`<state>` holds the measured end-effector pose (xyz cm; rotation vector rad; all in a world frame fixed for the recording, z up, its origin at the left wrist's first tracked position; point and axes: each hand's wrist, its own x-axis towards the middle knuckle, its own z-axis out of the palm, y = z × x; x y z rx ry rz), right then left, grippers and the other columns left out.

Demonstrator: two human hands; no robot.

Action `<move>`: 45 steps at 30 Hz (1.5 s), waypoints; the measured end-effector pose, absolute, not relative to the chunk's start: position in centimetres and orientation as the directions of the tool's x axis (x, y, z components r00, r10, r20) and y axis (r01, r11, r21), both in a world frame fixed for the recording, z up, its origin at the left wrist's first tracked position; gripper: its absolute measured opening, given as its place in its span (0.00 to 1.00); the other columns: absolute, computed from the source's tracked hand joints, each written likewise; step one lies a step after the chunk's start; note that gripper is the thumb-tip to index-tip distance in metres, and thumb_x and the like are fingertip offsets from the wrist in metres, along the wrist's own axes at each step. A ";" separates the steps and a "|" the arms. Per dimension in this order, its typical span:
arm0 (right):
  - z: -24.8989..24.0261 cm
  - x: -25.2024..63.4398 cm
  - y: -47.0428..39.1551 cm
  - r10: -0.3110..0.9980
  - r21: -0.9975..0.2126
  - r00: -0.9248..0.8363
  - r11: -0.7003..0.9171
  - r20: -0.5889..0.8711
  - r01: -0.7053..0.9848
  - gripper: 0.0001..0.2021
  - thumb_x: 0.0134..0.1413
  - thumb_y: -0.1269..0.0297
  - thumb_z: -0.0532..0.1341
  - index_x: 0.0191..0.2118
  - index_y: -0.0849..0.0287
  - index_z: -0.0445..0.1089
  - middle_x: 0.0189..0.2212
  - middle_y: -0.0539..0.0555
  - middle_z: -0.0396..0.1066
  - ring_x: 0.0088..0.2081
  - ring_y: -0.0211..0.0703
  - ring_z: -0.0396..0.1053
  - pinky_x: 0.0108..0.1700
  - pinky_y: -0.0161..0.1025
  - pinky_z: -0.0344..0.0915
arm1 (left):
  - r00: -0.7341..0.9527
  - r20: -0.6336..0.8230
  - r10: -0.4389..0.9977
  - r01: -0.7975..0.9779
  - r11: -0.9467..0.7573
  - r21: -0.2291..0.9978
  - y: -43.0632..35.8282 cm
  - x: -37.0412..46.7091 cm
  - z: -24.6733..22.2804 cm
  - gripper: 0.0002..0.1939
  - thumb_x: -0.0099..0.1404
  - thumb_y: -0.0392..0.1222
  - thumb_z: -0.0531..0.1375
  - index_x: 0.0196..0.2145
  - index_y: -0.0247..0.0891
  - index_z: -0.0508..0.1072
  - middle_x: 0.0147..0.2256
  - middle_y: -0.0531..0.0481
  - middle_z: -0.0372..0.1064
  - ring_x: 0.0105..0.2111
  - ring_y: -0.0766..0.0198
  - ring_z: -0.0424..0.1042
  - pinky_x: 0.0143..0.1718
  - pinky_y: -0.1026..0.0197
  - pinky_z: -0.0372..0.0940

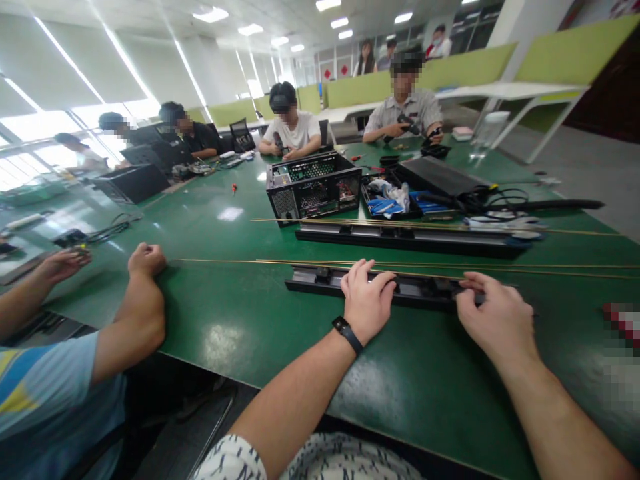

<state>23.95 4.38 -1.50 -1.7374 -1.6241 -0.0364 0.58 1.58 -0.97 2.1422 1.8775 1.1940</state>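
A long narrow black channel with a grey inner face lies across the green table in front of me. Small dark blocks sit along it. My left hand, with a dark band on the wrist, grips the channel near its middle, fingers bent over its far side. At the right end, my right hand has thumb and fingers closed around the channel; its palm hides that end. Thin brass-coloured rods run along the channel's far edge and stretch past both ends.
A second black channel lies behind, with more thin rods beside it. Beyond stand an open computer case, a tray of blue-and-white gloves and a dark box with cables. A co-worker's arm rests at left; others sit opposite.
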 end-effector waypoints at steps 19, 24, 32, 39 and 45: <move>-1.4 23.7 3.8 0.813 -0.490 0.162 0.167 0.559 0.855 0.16 0.59 0.67 0.56 0.50 0.56 0.76 0.40 0.56 0.82 0.46 0.53 0.75 0.54 0.52 0.66 | -0.020 0.542 0.840 0.814 -0.301 0.497 1.8 0.1 -1.3 0.12 0.73 0.45 0.60 0.50 0.50 0.81 0.61 0.42 0.70 0.67 0.46 0.62 0.64 0.37 0.60; -1.6 23.6 3.8 0.802 -0.475 0.179 0.144 0.570 0.868 0.16 0.58 0.67 0.56 0.48 0.57 0.77 0.41 0.57 0.82 0.46 0.54 0.75 0.55 0.52 0.66 | -0.019 0.537 0.843 0.812 -0.301 0.501 1.8 0.1 -1.2 0.12 0.73 0.45 0.60 0.50 0.49 0.81 0.61 0.41 0.70 0.67 0.47 0.62 0.63 0.38 0.61; -1.3 24.2 4.0 0.800 -0.483 0.261 0.041 0.541 0.875 0.16 0.58 0.66 0.55 0.47 0.58 0.77 0.41 0.58 0.82 0.46 0.56 0.74 0.54 0.53 0.64 | -0.028 0.518 0.855 0.810 -0.284 0.513 1.7 0.2 -1.0 0.12 0.73 0.45 0.60 0.50 0.49 0.81 0.61 0.41 0.70 0.68 0.47 0.61 0.64 0.37 0.60; -1.1 24.2 3.9 0.802 -0.497 0.273 0.034 0.531 0.867 0.17 0.57 0.66 0.55 0.49 0.57 0.76 0.40 0.57 0.82 0.44 0.56 0.74 0.53 0.53 0.64 | -0.023 0.512 0.859 0.815 -0.280 0.507 1.7 0.2 -0.9 0.13 0.73 0.45 0.59 0.50 0.49 0.81 0.61 0.42 0.69 0.68 0.47 0.61 0.64 0.36 0.60; -1.1 23.7 3.7 0.833 -0.490 0.157 0.150 0.530 0.859 0.16 0.60 0.66 0.56 0.50 0.57 0.76 0.40 0.57 0.82 0.44 0.53 0.76 0.54 0.52 0.65 | -0.024 0.523 0.852 0.818 -0.284 0.500 1.8 0.2 -1.2 0.12 0.73 0.45 0.59 0.50 0.49 0.81 0.61 0.42 0.70 0.67 0.47 0.61 0.65 0.37 0.59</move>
